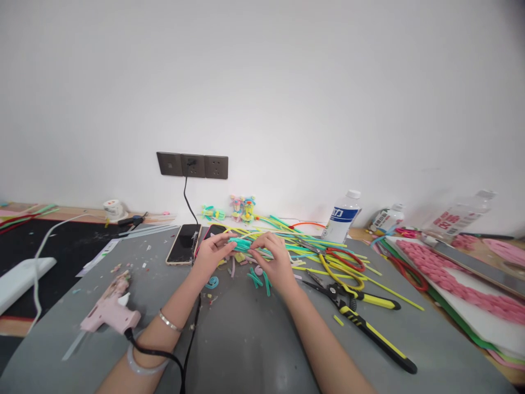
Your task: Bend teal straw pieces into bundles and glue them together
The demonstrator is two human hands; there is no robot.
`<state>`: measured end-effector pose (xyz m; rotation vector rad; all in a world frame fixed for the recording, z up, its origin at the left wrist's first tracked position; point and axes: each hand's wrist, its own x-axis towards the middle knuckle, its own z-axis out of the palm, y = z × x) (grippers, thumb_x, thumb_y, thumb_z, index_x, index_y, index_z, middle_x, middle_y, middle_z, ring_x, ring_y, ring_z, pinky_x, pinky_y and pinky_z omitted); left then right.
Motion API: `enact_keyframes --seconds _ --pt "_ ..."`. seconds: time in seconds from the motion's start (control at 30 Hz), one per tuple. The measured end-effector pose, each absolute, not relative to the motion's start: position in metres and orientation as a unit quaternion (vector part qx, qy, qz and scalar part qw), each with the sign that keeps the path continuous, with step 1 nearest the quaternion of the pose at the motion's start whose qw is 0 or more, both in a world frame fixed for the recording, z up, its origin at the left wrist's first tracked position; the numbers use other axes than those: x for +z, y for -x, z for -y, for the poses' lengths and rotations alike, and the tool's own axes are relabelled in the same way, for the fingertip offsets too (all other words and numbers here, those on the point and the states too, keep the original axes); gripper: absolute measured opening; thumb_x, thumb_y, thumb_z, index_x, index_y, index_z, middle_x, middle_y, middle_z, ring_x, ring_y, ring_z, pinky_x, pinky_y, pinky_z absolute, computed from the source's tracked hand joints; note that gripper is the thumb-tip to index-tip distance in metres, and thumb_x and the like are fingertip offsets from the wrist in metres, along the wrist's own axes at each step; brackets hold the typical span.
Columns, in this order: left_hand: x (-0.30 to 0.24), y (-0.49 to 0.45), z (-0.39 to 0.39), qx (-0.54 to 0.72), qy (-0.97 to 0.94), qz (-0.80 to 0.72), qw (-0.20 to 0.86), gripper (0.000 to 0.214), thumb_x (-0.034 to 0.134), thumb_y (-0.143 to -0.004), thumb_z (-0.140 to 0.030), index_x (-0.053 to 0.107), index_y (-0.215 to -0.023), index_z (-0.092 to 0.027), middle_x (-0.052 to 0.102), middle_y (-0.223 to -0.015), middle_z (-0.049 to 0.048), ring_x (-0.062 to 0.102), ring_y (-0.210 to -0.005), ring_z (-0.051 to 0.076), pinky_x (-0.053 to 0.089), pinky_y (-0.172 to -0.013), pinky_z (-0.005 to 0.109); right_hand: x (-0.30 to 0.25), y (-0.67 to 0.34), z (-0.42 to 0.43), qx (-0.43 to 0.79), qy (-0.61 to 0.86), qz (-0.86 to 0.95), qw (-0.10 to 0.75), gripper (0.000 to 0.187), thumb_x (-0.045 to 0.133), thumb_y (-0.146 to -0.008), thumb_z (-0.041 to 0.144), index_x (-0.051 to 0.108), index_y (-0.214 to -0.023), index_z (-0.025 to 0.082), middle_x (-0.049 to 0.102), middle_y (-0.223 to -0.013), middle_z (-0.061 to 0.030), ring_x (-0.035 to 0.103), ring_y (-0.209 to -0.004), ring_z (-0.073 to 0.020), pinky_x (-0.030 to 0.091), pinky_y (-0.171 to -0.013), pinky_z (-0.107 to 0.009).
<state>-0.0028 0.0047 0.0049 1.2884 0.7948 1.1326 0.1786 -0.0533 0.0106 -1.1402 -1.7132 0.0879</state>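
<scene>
Over the middle of the grey table (pixel 246 339), just right of a smartphone (pixel 183 243) lying face up: teal bundle of short craft stems (pixel 240 243), lying crosswise between both hands. Pinched at its left end between thumb and curled fingers of the left hand (pixel 211 254). Gripped at its right end by the fingertips of the right hand (pixel 274 261), fingers narrow and closed on it. Middle of the bundle bare between the two grips.

Just below the hands, loose teal offcuts (pixel 258 279) scattered on the table. Beside the left forearm, pink glue gun (pixel 110 313) on its side, black cord trailing. Right of the right forearm, yellow-and-black pliers (pixel 371 334), well apart from the fingers. Beyond, heap of yellow and green stems (pixel 328 257), and a water bottle (pixel 342 216) near the wall.
</scene>
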Motion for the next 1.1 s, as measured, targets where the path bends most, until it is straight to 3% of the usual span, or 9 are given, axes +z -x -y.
enact_keyframes --seconds 0.53,0.97,1.1 --pt "-0.004 0.006 -0.01 0.484 -0.606 -0.316 0.547 0.049 0.084 -0.066 -0.043 0.076 -0.104 -0.013 0.077 -0.103 0.0127 0.071 -0.084 0.023 0.058 -0.07 0.03 0.008 -0.181 0.047 0.168 0.447 0.671 0.567 0.012 0.064 -0.083 0.022 0.058 -0.073 0.023 0.059 -0.074 -0.0013 0.053 -0.073 -0.0195 0.043 -0.07 -0.033" --pt "-0.004 0.007 -0.009 0.486 -0.609 -0.314 0.543 0.049 0.083 -0.067 -0.041 0.076 -0.106 -0.013 0.076 -0.108 0.0137 0.072 -0.089 0.024 0.058 -0.071 0.028 0.004 -0.183 0.044 0.275 0.457 0.612 0.584 0.023 0.071 -0.078 0.034 0.056 -0.066 0.022 0.058 -0.069 -0.0002 0.054 -0.068 -0.018 0.045 -0.068 -0.032" --pt "-0.001 0.008 -0.008 0.479 -0.611 -0.313 0.547 0.049 0.083 -0.068 -0.041 0.076 -0.106 -0.012 0.077 -0.106 0.0138 0.071 -0.088 0.023 0.057 -0.068 0.027 0.0 -0.183 0.041 0.303 0.437 0.604 0.594 0.019 0.072 -0.078 0.033 0.057 -0.078 0.021 0.06 -0.077 -0.0005 0.056 -0.072 -0.0174 0.045 -0.072 -0.032"
